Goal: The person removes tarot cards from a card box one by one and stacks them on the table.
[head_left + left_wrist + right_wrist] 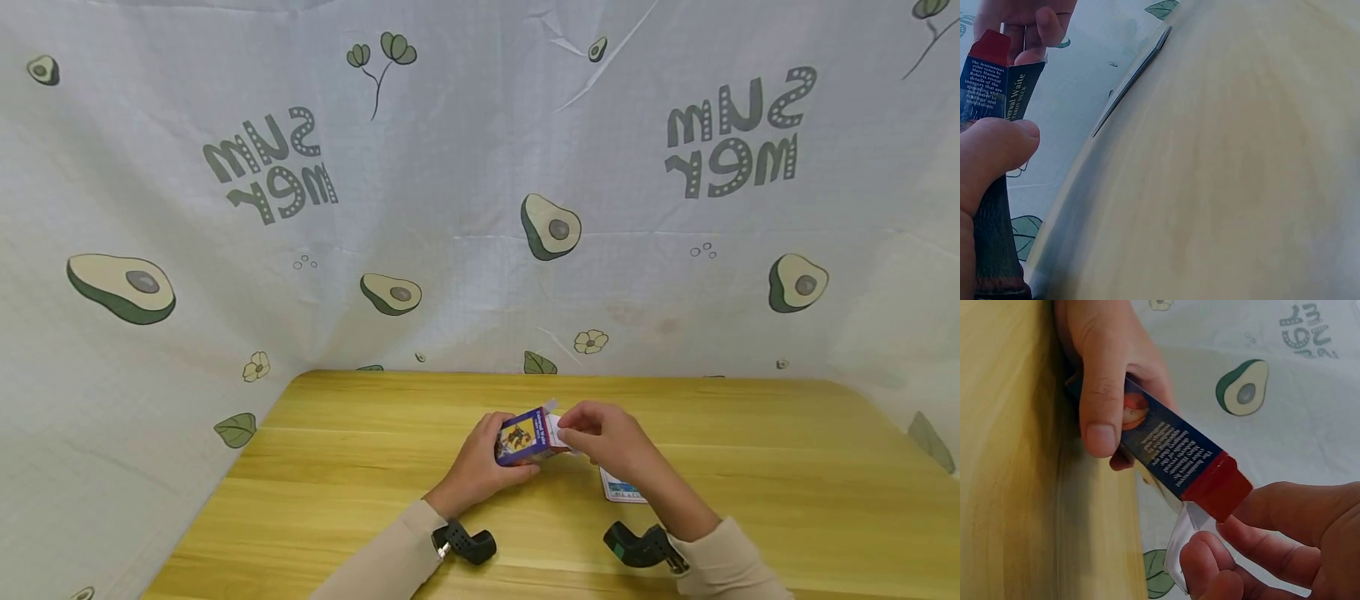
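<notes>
My left hand grips a dark blue tarot card box with a yellow picture and "Universal Waite" lettering. The box is tilted above the table, its end toward my right hand. In the right wrist view, a red flap and a whitish flap stick out from that end. My right fingers are curled against these flaps and pinch there; the exact contact is partly hidden. On the table, partly under my right hand, lies a white-bordered card or sheet with a blue picture.
The yellow wood-grain table carries everything here. Behind it hangs a white cloth printed with avocados, leaves and mirrored "summer" lettering. Black wrist devices are strapped to both forearms, over beige sleeves.
</notes>
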Motion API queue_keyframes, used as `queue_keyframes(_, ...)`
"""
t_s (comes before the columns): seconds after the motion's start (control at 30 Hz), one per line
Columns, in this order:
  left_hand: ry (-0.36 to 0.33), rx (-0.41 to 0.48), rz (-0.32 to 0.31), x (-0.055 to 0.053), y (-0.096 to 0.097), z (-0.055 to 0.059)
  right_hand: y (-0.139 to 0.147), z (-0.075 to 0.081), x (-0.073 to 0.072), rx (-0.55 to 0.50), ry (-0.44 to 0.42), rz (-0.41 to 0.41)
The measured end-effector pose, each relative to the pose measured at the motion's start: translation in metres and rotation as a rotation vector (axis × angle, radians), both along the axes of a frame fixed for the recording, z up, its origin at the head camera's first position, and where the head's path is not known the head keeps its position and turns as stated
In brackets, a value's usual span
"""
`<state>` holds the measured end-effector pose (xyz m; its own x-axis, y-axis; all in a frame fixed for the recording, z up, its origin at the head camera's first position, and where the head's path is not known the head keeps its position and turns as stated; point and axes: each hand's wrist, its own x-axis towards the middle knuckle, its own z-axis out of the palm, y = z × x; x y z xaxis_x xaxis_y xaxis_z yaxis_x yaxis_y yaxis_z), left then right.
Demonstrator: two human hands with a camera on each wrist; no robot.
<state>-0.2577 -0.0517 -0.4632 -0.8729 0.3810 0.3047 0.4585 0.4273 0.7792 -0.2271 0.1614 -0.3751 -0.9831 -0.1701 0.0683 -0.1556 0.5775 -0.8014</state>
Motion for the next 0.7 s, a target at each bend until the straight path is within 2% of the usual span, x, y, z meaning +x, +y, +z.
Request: queue_keyframes(0.7,-0.006,0.006,-0.003,-0.001,-0.001,0.000,-0.010,-0.016,-0.006,0.004,-0.009,-0.092)
